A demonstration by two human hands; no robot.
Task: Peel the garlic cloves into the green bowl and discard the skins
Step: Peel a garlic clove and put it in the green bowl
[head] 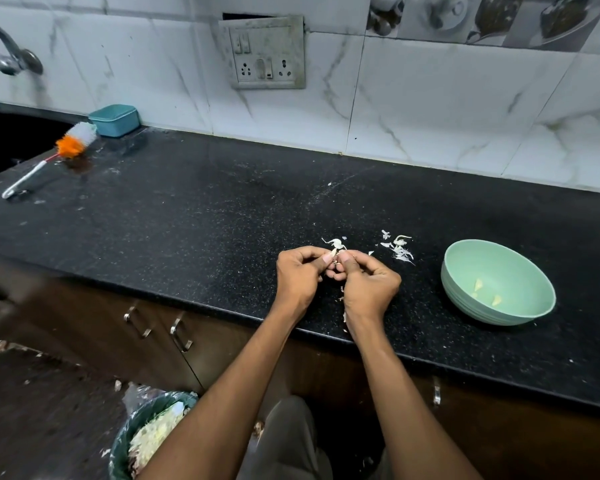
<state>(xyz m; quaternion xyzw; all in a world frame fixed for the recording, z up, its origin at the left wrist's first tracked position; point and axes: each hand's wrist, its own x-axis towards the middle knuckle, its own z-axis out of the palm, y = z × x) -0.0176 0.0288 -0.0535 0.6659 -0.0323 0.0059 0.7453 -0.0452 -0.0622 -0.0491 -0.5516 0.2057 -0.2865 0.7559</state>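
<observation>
Head view: left hand (300, 278) and right hand (368, 284), held together above the black surface (187, 216), both pinch one garlic clove (334, 253). Green bowl (520, 311), right of the hands, contains peeled cloves (478, 285); loose skins (400, 249) lie nearby. No legible writing.

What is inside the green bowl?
The green bowl holds a few peeled garlic cloves on its floor. Its near wall hides nothing much; no skins show inside.

A: The bench (194, 202) looks like polished black stone, speckled and slightly glossy. And the green bowl (520, 271)?

B: Smooth matt plastic, ribbed outside. The garlic skins (400, 249) are thin, papery and dry.

A: The wall?

B: Glossy marble-look tiles (447, 98). The cupboard handles (181, 332) are shiny metal on dark wood-look doors (94, 317).
</observation>
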